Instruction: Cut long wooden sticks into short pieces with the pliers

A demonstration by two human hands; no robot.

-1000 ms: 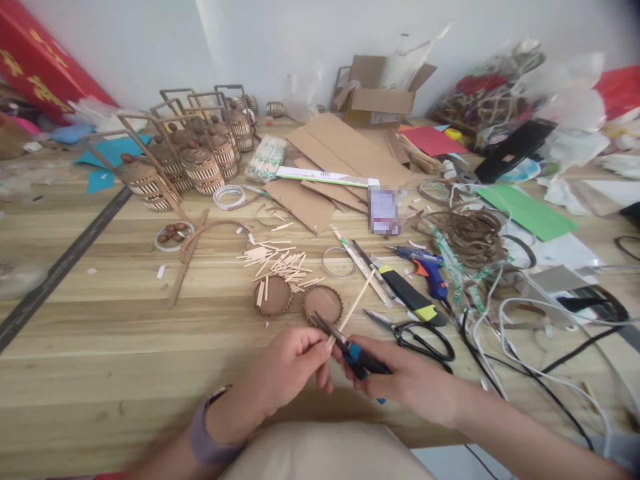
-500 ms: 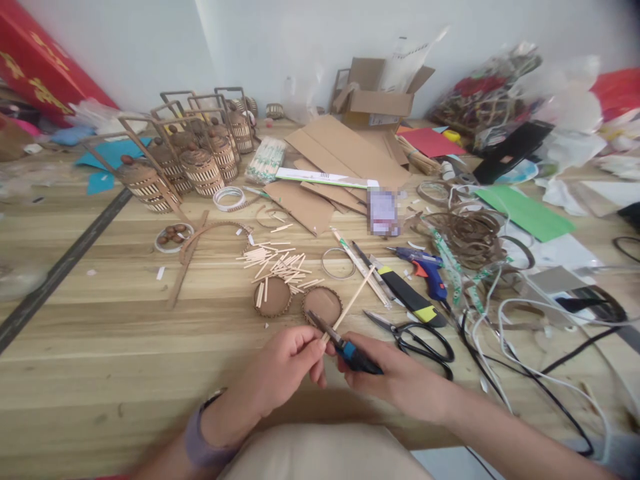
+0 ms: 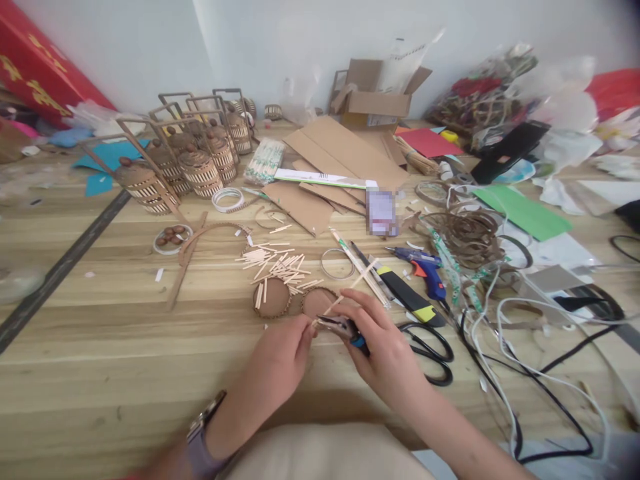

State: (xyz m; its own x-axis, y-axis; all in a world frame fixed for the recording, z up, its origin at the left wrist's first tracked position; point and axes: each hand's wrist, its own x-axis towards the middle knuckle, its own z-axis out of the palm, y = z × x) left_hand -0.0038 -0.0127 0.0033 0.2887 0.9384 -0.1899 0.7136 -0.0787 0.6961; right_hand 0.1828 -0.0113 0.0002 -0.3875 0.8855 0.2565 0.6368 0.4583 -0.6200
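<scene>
My left hand (image 3: 280, 357) pinches the lower end of a thin wooden stick (image 3: 361, 276) that slants up to the right. In my right hand (image 3: 387, 353) is a pair of pliers (image 3: 341, 325) with blue and black handles. Their jaws meet the stick right at my left fingertips; whether they are fully closed on it cannot be made out. Just beyond my hands lie two shallow round brown discs with ridged rims, the left disc (image 3: 274, 300) holding a few short sticks and the right disc (image 3: 316, 303) partly covered by my hand. Cut stick pieces (image 3: 280, 265) are heaped behind them.
Black-handled scissors (image 3: 430, 353), a utility knife (image 3: 410, 297) and a blue glue gun (image 3: 425, 267) lie to the right, near tangled cables (image 3: 505, 347). Small lantern-like baskets (image 3: 200, 170) stand at the back left. Cardboard sheets (image 3: 345, 153) cover the back middle.
My right hand has turned and raised its fingers along the stick, and the plier jaws have swung down to the stick's lower end. My left hand has rolled so its back faces up.
</scene>
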